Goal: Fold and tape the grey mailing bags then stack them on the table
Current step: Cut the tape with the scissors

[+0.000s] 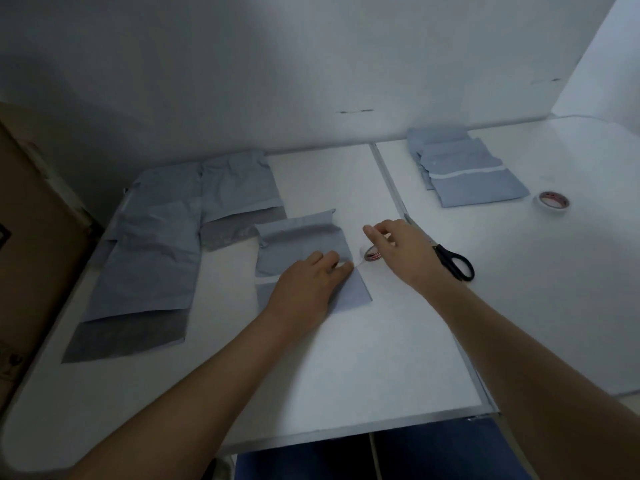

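Black-handled scissors (456, 263) lay on the white table (346, 358) just right of the person's right hand (398, 252), with a second tape roll (553, 201) well apart toward the far right. A brown cardboard box (31, 244) stood against the table's left edge. Unfolded grey mailing bags (156, 251) lay spread flat and overlapping on the left, their darker flaps toward the near side. A stack of folded bags (464, 171), the top one crossed by a white strip, sat at the far right near the wall. At centre lay the folded grey mailing bag (301, 244), creased across its upper part, a white tape strip (266, 281) running over its lower half. The left hand (308, 289) pressed flat on it, fingers straight. The right hand's fingers curled over a tape roll (371, 253) just beside the bag's right edge, largely hiding it.
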Action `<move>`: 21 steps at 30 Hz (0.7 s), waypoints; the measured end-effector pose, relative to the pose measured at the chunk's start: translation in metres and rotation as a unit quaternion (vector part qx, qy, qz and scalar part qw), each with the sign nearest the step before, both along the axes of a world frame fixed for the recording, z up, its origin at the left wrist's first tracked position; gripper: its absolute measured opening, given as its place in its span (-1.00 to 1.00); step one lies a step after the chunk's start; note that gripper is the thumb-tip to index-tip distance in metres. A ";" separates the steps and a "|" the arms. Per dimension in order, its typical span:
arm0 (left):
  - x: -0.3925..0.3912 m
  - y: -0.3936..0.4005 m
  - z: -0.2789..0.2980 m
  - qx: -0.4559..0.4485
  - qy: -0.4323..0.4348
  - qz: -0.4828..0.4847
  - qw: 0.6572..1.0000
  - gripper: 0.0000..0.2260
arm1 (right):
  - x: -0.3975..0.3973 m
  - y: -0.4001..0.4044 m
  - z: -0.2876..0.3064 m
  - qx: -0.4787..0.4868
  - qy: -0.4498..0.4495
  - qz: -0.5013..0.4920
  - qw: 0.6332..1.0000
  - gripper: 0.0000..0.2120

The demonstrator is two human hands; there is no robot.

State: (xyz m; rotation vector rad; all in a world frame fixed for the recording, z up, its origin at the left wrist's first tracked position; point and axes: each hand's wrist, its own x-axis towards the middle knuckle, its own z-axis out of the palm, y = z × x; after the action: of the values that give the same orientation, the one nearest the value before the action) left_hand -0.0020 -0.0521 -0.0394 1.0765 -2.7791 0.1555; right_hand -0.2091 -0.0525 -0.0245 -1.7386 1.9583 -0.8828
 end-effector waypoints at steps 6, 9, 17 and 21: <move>0.000 -0.001 -0.004 -0.006 0.020 0.004 1.000 -0.50 | -0.027 0.022 0.008 -0.037 0.135 -0.153 0.978 -0.77; 0.000 0.002 -0.005 -0.009 0.021 0.004 1.000 -0.46 | -0.041 0.037 0.005 0.060 0.173 -0.179 0.967 -0.76; 0.000 0.004 0.001 0.004 0.017 0.010 1.000 -0.48 | -0.051 0.054 0.011 0.134 0.228 -0.154 0.952 -0.80; -0.001 0.005 0.001 0.012 0.016 0.021 1.000 -0.54 | -0.052 0.063 0.020 0.180 0.223 -0.162 0.944 -0.76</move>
State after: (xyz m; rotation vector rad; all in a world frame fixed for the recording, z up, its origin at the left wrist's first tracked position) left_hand -0.0029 -0.0474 -0.0383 1.1333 -2.7387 0.1099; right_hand -0.2616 0.0104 -0.0046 -1.5134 2.5539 -0.1897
